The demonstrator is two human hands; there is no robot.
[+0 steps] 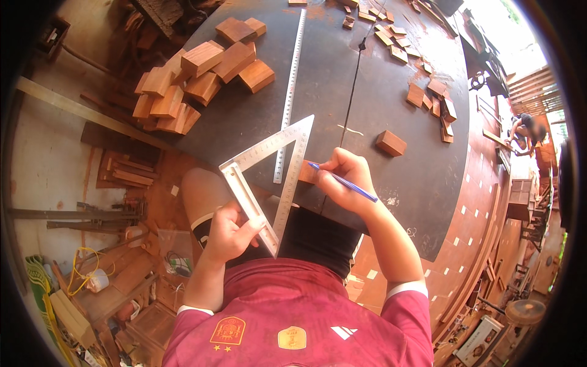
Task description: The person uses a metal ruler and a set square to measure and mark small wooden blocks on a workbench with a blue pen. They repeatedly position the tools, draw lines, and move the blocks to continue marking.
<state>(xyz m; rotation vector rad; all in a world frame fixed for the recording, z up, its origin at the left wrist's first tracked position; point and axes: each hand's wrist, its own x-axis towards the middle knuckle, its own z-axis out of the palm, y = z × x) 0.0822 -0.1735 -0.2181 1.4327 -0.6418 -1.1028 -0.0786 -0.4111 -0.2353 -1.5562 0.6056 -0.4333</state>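
My left hand (231,234) is closed on the thick edge of a silver triangular set square (267,148). The square is held near the table's front edge, its slanted side passing over a small reddish wooden block (307,173). In my right hand (348,177) is a blue pen (350,185), pinched between thumb and fingers, its tip close to that block and the square's side. The block is partly hidden by the square and my right hand. A long steel ruler (290,92) lies on the dark table, its near end passing behind the square.
Wooden blocks (202,58) are heaped at the table's left. One single block (391,143) lies right of my right hand. Several smaller pieces (435,101) are scattered along the right side of the dark tabletop (330,55). Another person (526,133) bends at the far right.
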